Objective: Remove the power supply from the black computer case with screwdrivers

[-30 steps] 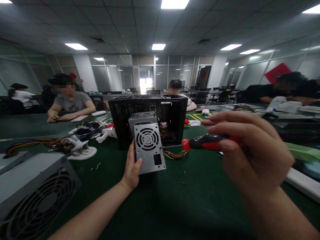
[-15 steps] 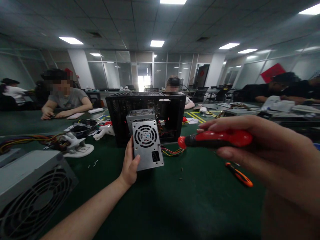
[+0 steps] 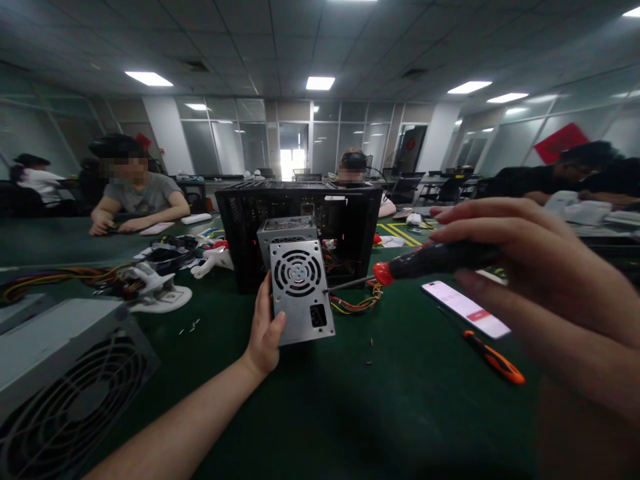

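My left hand [image 3: 266, 330] grips the left edge of a silver power supply [image 3: 300, 313], its thumb on the face with the round fan grille and black socket. The power supply is tilted in front of an open black computer case [image 3: 370, 227]. In my right hand [image 3: 525, 267] is a screwdriver [image 3: 430, 260] with a red and black handle, held between thumb and fingers. Its shaft points left, and the tip meets the right edge of the power supply's face. Coloured cables [image 3: 357, 305] trail out behind the power supply.
A larger power supply [image 3: 75, 373] stands at near left, beside a white plastic part [image 3: 165, 297]. Small screws [image 3: 369, 363] lie on the green table [image 3: 320, 420]. An orange and black screwdriver [image 3: 495, 358] and a phone [image 3: 465, 307] lie on the right. A person [image 3: 140, 193] sits across the table.
My right hand has turned the screwdriver handle, showing its black side instead of red. The whole view has shifted slightly, and the phone at right has come into sight.
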### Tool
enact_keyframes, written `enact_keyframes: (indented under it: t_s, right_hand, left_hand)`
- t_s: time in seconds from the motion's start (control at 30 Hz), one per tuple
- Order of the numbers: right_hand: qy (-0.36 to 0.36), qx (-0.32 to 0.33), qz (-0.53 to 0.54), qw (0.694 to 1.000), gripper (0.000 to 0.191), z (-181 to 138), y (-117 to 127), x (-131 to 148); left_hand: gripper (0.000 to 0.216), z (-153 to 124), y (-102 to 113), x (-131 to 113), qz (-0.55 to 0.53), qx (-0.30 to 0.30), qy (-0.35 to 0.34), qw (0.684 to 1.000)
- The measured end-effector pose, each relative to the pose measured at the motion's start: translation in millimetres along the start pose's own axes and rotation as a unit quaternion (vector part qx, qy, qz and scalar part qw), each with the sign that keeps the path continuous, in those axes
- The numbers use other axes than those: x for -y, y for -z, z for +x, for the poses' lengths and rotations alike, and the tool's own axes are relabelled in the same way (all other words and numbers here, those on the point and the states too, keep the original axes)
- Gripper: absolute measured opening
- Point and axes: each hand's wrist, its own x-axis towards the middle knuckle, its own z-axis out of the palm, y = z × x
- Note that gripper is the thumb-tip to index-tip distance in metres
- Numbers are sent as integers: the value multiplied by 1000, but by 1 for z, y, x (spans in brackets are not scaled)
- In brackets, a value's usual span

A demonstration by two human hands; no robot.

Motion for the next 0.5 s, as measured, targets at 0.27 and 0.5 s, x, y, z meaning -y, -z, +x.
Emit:
enact_keyframes:
  t_s: [0.27,0.5]
  right_hand:
    - [37,57,-29,997,26,-3,26,-3]
    - [-56,-207,-36,976,32,-1,-29,2]
  left_hand:
    - [76,-1,1,9,10,-3,-9,1000]
    - [78,0,2,7,20,2,-10,1000]
